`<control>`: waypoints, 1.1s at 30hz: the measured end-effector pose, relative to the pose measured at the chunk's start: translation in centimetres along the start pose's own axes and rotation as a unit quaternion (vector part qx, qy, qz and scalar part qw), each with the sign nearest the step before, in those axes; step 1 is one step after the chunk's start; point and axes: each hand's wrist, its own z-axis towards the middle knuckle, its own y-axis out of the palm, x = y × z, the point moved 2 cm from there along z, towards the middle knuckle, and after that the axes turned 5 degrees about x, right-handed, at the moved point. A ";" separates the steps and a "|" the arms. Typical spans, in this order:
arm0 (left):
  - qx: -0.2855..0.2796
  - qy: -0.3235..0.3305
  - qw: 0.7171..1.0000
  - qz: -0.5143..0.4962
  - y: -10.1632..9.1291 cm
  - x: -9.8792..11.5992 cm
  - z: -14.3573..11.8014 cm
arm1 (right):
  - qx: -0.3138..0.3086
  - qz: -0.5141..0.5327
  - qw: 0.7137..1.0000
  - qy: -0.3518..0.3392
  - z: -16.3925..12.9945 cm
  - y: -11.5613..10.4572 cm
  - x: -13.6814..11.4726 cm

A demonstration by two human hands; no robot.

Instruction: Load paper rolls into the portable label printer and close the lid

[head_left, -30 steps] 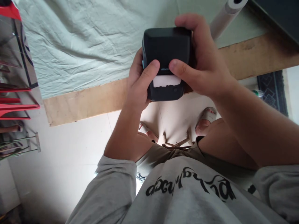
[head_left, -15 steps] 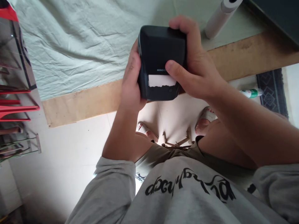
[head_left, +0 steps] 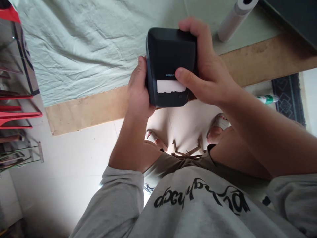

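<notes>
Between my two hands is a black label printer [head_left: 170, 51], held up over the table's near edge. A torn-edged strip of white label paper [head_left: 170, 86] sticks out of its slot, just below the printed brand name. My left hand [head_left: 140, 91] grips the printer's left side, thumb along the side and the other fingers hidden beneath. Around its right side is my right hand [head_left: 206, 66], with the thumb resting on top beside the lettering and the index finger at the upper right corner. The remaining right fingers are out of sight.
A pale green cloth [head_left: 89, 43] covers the table, whose bare wooden edge [head_left: 91, 110] faces me. On the cloth stands a white cylinder [head_left: 234, 21], near a dark flat object [head_left: 294, 19] at upper right. Red-framed items [head_left: 19, 115] are at the left.
The printer has shifted very slightly left. My left thumb has moved a little outward along its side, while my right hand keeps nearly the same grip.
</notes>
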 end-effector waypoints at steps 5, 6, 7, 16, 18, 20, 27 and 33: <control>-0.075 0.067 0.995 -0.007 -0.1 -0.3 0.3 | 0.010 -0.004 1.000 -0.009 -0.1 0.3 0.1; -0.078 0.074 0.994 -0.010 -0.2 -0.4 0.4 | 0.014 -0.006 1.000 -0.009 -0.1 0.3 0.1; -0.079 0.081 0.994 -0.010 -0.3 -0.4 0.5 | 0.019 -0.009 1.000 -0.012 -0.1 0.4 0.1; -0.114 0.054 0.992 -0.017 0.0 0.0 0.3 | -0.008 -0.006 1.000 0.000 0.0 -0.2 -0.6; -0.131 0.056 0.990 -0.025 0.5 0.2 0.1 | -0.026 -0.029 0.999 0.007 0.2 -0.5 -0.8; -0.146 0.052 0.987 -0.038 0.9 0.3 -0.1 | -0.038 -0.087 0.995 0.031 0.3 -1.0 -1.0; -0.139 0.063 0.987 -0.053 1.1 0.3 0.0 | -0.045 -0.198 0.976 0.078 0.5 -2.5 -1.5; -0.125 0.087 0.988 -0.021 0.7 -0.2 0.2 | -0.050 -0.207 0.972 0.099 0.6 -2.9 -1.9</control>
